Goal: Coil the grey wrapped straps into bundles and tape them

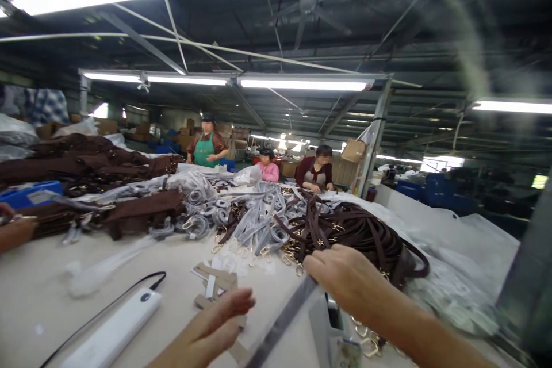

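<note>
My right hand (340, 270) is closed on the upper end of a flat grey strap (284, 319), which slants down to the bottom edge of the view. To the left of the strap, my left hand (219, 319) has its fingers apart and holds nothing. Beige and white paper strips (218, 282) lie on the table just beyond it. Past my right hand is a heap of dark brown straps (366, 236) with gold clasps. Grey wrapped straps (259, 218) are piled at the middle.
A white device (114, 330) with a black cable lies at the front left. Brown fabric pieces (86, 161) and a blue tray (32, 194) are at the left. Another person's hand (17, 230) shows at the left edge. Several people (209, 146) are across the table.
</note>
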`<state>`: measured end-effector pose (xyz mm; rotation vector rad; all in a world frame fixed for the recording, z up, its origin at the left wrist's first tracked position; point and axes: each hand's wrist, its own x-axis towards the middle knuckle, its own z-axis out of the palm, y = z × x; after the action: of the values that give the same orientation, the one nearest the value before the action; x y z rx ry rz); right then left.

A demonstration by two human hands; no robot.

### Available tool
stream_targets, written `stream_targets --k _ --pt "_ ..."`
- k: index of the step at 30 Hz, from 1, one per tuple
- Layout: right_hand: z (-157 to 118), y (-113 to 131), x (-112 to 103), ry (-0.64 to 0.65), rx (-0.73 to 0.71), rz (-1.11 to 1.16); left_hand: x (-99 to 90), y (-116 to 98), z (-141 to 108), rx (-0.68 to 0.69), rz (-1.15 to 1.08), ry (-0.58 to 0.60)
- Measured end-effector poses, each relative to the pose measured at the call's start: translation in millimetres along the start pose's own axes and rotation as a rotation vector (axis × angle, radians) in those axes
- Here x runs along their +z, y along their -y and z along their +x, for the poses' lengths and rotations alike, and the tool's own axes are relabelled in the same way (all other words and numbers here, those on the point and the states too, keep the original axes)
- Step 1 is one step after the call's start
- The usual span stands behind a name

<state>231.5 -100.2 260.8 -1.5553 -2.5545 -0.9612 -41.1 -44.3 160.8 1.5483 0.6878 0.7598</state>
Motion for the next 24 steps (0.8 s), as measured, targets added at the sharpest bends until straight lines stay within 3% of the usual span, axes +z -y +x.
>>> stream_targets --k 2,3,6,8,12,15,20,24 --pt "9.4 19.6 5.2 0.0 -0.039 0.038 21.7 -7.8 24.2 -0.005 -0.116 0.093" --pt "12.2 25.2 8.8 0.016 -0.041 0.064 32.3 -9.4 35.1 -0.092 -0.285 0.203" --pt "12.3 21.6 22.6 0.111 -0.007 0.181 51.1 -7.1 56.0 -0.206 -0.455 0.307" --pt "6.4 5.1 32.6 0.148 0.043 0.279 48.2 -3.3 60.6 -0.185 -0.422 0.288" --pt "-7.9 -36.3 46.7 0.125 0.155 0.457 21.9 4.2 63.8 -0.163 -0.333 0.235" --pt "-11.1 -55.7 52.0 0.113 0.18 0.455 7.3 9.4 66.6 -0.17 -0.29 0.223" --pt "-4.2 -63.2 62.7 0.06 0.212 0.267 4.5 7.5 72.2 -0.242 -0.242 0.255" --pt "4.3 -57.9 68.2 0.03 0.175 0.163 19.0 -11.6 83.9 -0.254 -0.323 0.33"
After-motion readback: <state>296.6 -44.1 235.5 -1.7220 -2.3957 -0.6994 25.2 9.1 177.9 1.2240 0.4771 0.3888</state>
